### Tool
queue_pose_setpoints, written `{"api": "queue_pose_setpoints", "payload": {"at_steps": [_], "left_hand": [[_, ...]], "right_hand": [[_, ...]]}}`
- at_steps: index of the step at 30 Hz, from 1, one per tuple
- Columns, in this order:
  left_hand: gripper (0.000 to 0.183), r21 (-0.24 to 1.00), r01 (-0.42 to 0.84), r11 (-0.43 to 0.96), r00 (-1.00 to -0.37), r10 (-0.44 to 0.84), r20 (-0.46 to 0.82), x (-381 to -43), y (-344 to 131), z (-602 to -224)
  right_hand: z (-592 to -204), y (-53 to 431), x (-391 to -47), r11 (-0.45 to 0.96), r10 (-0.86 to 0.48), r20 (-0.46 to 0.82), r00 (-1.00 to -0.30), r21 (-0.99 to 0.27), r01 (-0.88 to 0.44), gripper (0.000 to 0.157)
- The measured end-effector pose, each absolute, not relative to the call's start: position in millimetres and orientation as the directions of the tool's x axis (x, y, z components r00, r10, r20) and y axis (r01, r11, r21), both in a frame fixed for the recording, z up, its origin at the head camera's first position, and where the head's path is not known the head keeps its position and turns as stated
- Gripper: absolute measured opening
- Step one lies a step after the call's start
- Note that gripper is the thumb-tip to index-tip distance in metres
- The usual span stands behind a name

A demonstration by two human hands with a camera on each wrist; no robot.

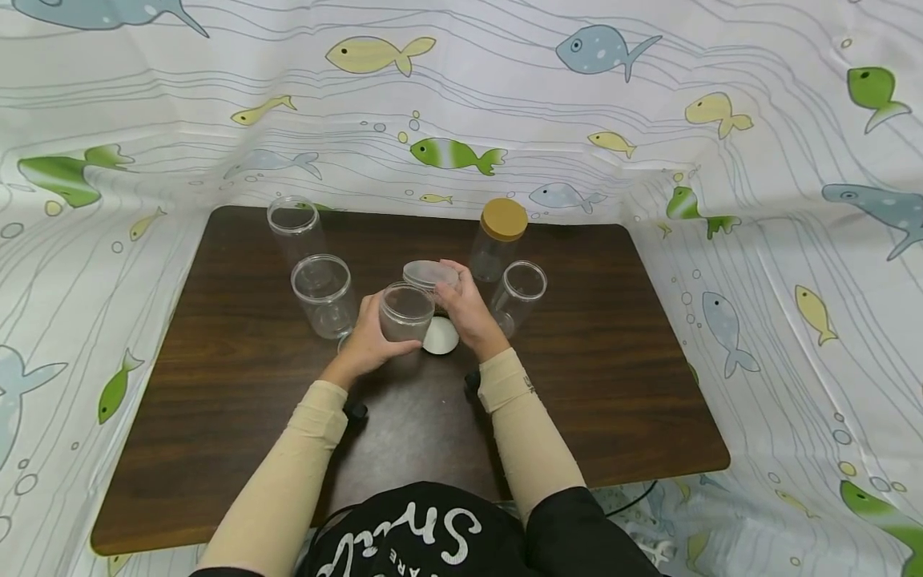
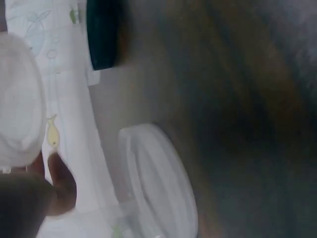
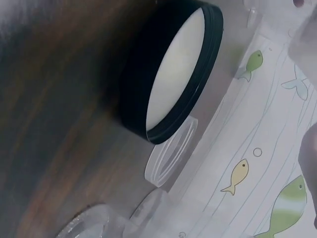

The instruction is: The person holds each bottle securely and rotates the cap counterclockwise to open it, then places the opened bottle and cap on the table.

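In the head view my left hand [image 1: 368, 344] grips a clear jar [image 1: 406, 316] with its round mouth facing up. Fingers and thumb curve round its sides. Just beyond it, my right hand [image 1: 470, 314] holds a translucent round lid [image 1: 430, 273] by its right edge. The lid overlaps the jar's far rim in this view. Below and between the hands lies a dark lid with a white liner [image 1: 440, 336], its black rim [image 3: 213, 54] filling much of the right wrist view. A clear lid [image 2: 163, 183] rests near the left hand, mostly hidden from the head view.
Two open clear jars, a nearer one [image 1: 324, 296] and a farther one [image 1: 294, 224], stand on the left. To the right are an open jar [image 1: 521, 292] and a jar with a yellow lid [image 1: 497, 240]. Fish-patterned cloth [image 1: 461, 104] surrounds the brown table [image 1: 613, 401].
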State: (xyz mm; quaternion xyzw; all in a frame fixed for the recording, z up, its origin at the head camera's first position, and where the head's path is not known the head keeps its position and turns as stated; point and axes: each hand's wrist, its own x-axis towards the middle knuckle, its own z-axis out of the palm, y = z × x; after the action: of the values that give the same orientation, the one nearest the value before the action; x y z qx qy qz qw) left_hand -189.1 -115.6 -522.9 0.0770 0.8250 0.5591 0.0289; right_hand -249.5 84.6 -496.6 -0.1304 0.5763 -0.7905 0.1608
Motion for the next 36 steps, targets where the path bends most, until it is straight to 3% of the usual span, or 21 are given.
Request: {"api": "queue_pose_setpoints", "payload": {"at_steps": [4,10,19,24,36], "left_hand": [[0.108,0.917,0.063,0.395,-0.997,0.075,0.036,-195,-114,-531],[0.108,0.917,0.017,0.399,-1.000,-0.008,0.022,-206,-112,-539],[0.105,0.900,-0.026,0.435,-0.997,-0.076,0.008,-214,-114,-552],[0.104,0.902,-0.024,0.432,-0.997,-0.075,0.010,-217,-113,-554],[0.103,0.887,-0.112,0.447,-0.989,-0.137,-0.056,-225,-115,-560]], "right_hand": [[-497,89,-256,-0.312,-0.357,0.035,-0.933,-0.946,0.084,0.111],[-502,93,-266,-0.305,-0.292,0.054,-0.955,-0.952,0.040,0.069],[-508,85,-281,0.044,-0.090,-0.091,-0.992,-0.995,0.088,0.091],[-513,76,-289,0.196,-0.042,-0.099,-0.994,-0.977,0.089,0.088],[-526,60,-306,0.316,-0.069,-0.220,-0.973,-0.930,0.188,0.088]]}}
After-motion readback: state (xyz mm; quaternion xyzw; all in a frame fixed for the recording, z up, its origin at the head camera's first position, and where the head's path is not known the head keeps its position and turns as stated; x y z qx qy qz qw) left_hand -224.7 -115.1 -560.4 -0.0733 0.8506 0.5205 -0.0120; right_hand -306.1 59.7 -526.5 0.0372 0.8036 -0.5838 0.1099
